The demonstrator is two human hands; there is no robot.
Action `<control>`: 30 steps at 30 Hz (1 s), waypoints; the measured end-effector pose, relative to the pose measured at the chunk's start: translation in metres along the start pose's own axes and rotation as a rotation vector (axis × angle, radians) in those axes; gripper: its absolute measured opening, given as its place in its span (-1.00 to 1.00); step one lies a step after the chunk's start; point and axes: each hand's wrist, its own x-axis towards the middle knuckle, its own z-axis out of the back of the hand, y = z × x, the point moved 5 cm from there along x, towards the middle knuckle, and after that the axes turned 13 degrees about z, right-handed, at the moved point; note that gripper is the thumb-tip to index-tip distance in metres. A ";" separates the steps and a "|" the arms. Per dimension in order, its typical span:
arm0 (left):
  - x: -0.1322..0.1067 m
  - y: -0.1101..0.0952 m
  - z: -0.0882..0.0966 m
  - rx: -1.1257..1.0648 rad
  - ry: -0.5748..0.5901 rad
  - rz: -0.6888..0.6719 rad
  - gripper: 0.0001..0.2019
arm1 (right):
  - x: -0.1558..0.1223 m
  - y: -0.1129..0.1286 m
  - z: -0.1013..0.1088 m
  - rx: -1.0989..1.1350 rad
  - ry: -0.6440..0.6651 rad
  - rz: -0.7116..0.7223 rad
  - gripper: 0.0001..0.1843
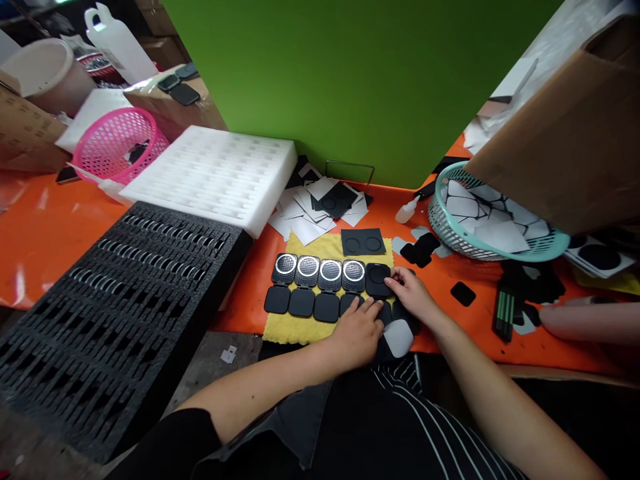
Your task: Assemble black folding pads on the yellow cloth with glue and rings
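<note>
On a yellow cloth (pixel 285 329) lie several hinged black folding units, opened flat in a row. Their upper panels, such as this gridded panel with a silver ring (pixel 331 272), show bright rings. Plain black panels (pixel 327 307) form the lower row. My left hand (pixel 357 333) rests with its fingers stretched over the lower panels at the right. At the row's right end, my right hand (pixel 411 293) pinches the edge of a black square pad with a round ring mark (pixel 378 279), which covers that unit's upper panel. A pale rounded-square sheet (pixel 399 338) lies below my hands.
Left stands a slotted black foam tray (pixel 100 333), with a white foam block (pixel 215 175) behind. Beyond the cloth are a black two-ring sheet (pixel 363 242) and scattered white papers (pixel 305 223). A teal basket (pixel 543 250), small bottle (pixel 407 211) and another person's arm (pixel 580 321) are right.
</note>
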 end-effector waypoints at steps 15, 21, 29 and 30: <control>0.001 0.000 -0.002 -0.015 -0.011 -0.016 -0.71 | -0.001 0.006 0.000 -0.105 -0.025 -0.043 -0.83; 0.002 -0.001 -0.002 0.001 -0.013 -0.018 -0.70 | 0.000 0.021 0.002 -0.308 0.002 0.020 -0.85; 0.001 -0.001 -0.002 -0.007 -0.027 -0.033 -0.72 | -0.001 0.038 0.000 -0.608 0.031 0.113 -0.91; 0.001 -0.001 -0.002 -0.008 -0.031 -0.029 -0.71 | -0.001 0.038 -0.001 -0.619 0.038 0.112 -0.91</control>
